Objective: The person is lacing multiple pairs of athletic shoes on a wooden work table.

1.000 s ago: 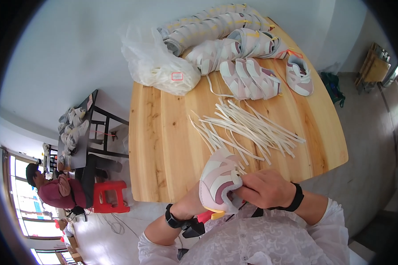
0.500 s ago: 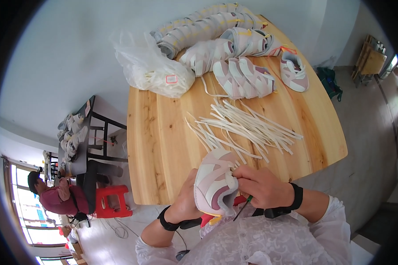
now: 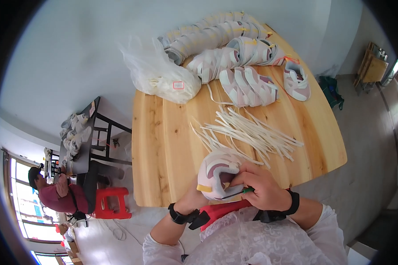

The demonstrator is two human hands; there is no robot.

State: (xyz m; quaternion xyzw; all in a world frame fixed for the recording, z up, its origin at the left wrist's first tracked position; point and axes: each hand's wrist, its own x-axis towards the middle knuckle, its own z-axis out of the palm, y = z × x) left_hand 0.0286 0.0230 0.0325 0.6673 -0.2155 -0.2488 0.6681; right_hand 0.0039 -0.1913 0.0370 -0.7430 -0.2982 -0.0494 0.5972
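A pink and white sneaker (image 3: 217,173) is held upright over the near edge of the wooden table (image 3: 163,145). My left hand (image 3: 194,197) grips it from below, mostly hidden behind the shoe. My right hand (image 3: 256,185) rests on the shoe's opening and holds a thin green-handled tool (image 3: 236,192) pointed into it. Just beyond the shoe lies a loose pile of white laces (image 3: 252,132).
Rows of matching sneakers (image 3: 234,48) line the table's far side, with a single shoe (image 3: 296,79) at the right. A clear plastic bag (image 3: 161,75) of white laces sits at the far left. Another person (image 3: 55,194) sits by a red stool (image 3: 112,203) and a black rack.
The shoe has been turned upright, opening toward me, and my right hand now works the green tool inside it. The view has shifted slightly.
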